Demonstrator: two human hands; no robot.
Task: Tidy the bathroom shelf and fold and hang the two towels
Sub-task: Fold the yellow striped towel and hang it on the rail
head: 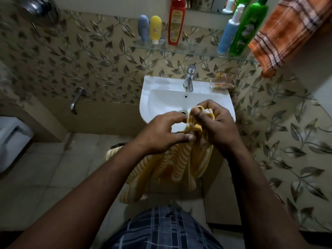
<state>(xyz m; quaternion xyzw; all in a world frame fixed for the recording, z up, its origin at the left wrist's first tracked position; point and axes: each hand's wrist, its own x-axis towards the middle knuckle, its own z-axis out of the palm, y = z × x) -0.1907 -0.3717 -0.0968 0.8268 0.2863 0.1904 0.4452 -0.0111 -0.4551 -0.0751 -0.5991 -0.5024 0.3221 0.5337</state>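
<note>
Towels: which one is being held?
The yellow striped towel, gripped by the right hand and pinched by the left hand; the orange checked towel hangs untouched at upper right.

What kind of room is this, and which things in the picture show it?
Most likely a home bathroom: there is a white wash basin with a tap, a glass shelf above it holding toiletry bottles, and an orange towel hanging at the right.
</note>
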